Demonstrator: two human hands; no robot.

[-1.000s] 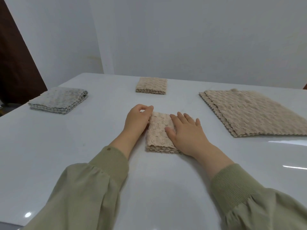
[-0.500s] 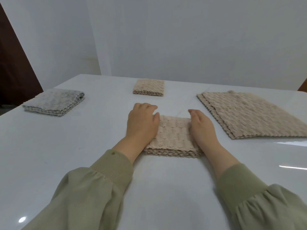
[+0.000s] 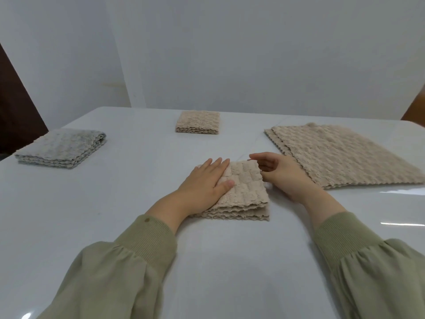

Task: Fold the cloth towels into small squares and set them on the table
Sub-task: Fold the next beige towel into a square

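On the table (image 3: pixel 115 203), my left hand (image 3: pixel 207 183) presses the towel (image 3: pixel 246 187) flat. My right hand (image 3: pixel 280 176), loosely curled and empty, should square its edges.

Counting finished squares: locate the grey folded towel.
Head view: the grey folded towel lies far left on the table, by its edge, left of the far beige square.

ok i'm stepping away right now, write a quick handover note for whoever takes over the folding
Left hand lies flat, pressing the folded beige towel in front of the person. Right hand is loosely curled at that towel's right edge; whether it pinches it is unclear.
Done: a small beige square at the far centre, a folded grey towel at the left, both on the table.
Left: finish and release the towel under the hands, then fold the flat beige stack at the right.
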